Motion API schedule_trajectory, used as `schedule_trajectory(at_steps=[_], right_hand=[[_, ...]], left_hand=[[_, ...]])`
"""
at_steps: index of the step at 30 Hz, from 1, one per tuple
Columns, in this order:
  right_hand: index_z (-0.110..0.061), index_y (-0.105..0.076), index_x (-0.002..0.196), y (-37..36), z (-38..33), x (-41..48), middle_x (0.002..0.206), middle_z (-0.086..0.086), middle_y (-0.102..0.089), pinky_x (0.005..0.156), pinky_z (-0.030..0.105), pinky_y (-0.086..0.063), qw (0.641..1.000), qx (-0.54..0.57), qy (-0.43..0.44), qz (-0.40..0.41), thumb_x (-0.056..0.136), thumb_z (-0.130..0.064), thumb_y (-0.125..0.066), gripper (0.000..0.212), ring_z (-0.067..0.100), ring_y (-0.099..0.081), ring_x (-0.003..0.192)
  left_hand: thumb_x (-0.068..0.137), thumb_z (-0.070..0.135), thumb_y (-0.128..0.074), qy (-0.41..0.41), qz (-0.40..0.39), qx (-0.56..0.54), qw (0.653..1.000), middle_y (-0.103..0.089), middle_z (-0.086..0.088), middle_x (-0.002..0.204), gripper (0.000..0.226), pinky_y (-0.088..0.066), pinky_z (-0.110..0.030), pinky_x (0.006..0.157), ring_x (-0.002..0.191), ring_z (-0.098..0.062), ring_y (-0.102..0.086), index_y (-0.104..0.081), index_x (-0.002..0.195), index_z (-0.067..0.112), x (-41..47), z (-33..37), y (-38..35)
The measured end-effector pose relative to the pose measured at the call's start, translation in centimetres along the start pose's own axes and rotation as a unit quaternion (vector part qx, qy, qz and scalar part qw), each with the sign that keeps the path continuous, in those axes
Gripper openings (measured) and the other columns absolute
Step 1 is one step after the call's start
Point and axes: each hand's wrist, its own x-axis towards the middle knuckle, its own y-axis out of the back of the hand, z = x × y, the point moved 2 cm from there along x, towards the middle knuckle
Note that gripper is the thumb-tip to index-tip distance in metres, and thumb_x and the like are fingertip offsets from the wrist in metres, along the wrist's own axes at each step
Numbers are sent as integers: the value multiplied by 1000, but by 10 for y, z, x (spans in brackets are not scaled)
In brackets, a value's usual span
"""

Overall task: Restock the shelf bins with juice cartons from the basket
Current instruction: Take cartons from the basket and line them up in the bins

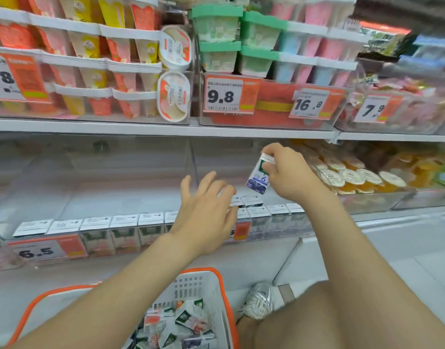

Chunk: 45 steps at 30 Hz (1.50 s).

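Your left hand reaches forward, fingers spread loose (palm down); your right hand, arm outstretched, pinches a juice carton.

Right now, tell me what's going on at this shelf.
A person is restocking a chilled shelf. Their right hand grips a small blue-printed juice carton, held tilted above the clear shelf bin. The left hand reaches open toward the row of cartons already lined up along the bin's front. Most of the bin behind that row is bare. The white basket at their knees holds a pile of loose cartons.
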Motion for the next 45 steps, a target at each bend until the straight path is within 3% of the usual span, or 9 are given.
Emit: schedule_trajectory(at_steps=[9, 12, 16, 21, 27, 32, 36, 41, 45], right_hand=[[-22, -54, 143, -14, 42, 13, 127, 17, -61, 82, 39, -46, 998, -53, 15, -29, 102, -3, -57, 46, 37, -56, 111], [-23, -55, 142, -13, 48, 12, 127, 16, -59, 81, 40, -47, 998, -55, 16, -25, 101, -1, -56, 46, 35, -56, 109], [-27, -60, 138, -26, 51, 4, 131, 8, -59, 79, 42, -56, 987, -61, 3, -150, 101, -1, -53, 47, 30, -63, 106], [-34, -64, 135, -33, 54, -2, 143, 5, -57, 103, 39, -48, 968, -19, -21, -250, 95, -3, -45, 54, 19, -56, 121], [-21, -54, 149, -36, 42, -6, 152, 14, -53, 113, 43, -43, 974, -14, -55, -218, 93, -4, -41, 60, 34, -50, 139], [-17, -64, 109, -16, -17, -36, 104, 2, -62, 87, 35, -49, 996, 23, 59, -67, 85, -2, -48, 33, 22, -57, 97], [-14, -65, 75, -44, -74, -90, 67, 1, -61, 64, 34, -48, 967, -9, 136, -213, 87, -8, -51, 20, 23, -60, 73], [-13, -45, 64, -126, -121, -149, 65, 6, -48, 56, 35, -37, 852, -131, 199, -466, 94, -6, -51, 31, 26, -43, 61], [-18, -47, 69, -182, -134, -188, 74, 2, -52, 67, 43, -51, 782, -187, 210, -557, 95, -7, -57, 30, 26, -52, 71]], left_hand=[[108, 47, -19, -12, -21, 113, 993, -63, 4, 127, 48, -34, -56, 100, 106, -32, -49, -59, 129, 28, -12, 1, -27], [108, 46, -23, -11, -10, 116, 993, -63, 3, 130, 46, -36, -54, 97, 104, -31, -50, -59, 131, 28, -14, 2, -28], [110, 47, -21, -10, -10, 129, 992, -61, 3, 136, 46, -36, -50, 92, 105, -30, -49, -54, 137, 29, -15, 3, -29], [109, 47, -23, -23, 0, 137, 990, -63, 1, 134, 48, -36, -47, 85, 102, -30, -49, -58, 134, 28, -15, 1, -29], [109, 49, -19, -25, -27, 118, 992, -57, 2, 142, 50, -35, -47, 85, 106, -29, -45, -52, 140, 29, -15, -2, -29], [104, 31, -49, -55, 27, -17, 998, -39, -4, 158, 38, -33, -50, 102, 129, -30, -41, -53, 141, 24, -29, -7, -13], [89, 4, -58, -66, 177, -40, 981, -60, -13, 114, 20, -41, -46, 78, 98, -34, -53, -68, 106, 5, -84, -25, -5], [89, 14, -49, -32, -33, -96, 994, -61, -5, 85, 17, -32, -36, 65, 72, -28, -52, -65, 84, 14, -176, -48, -60], [94, 5, -54, 86, -264, -179, 944, -46, 4, 62, 38, -28, -32, 55, 60, -22, -38, -41, 63, 24, -228, -57, -98]])
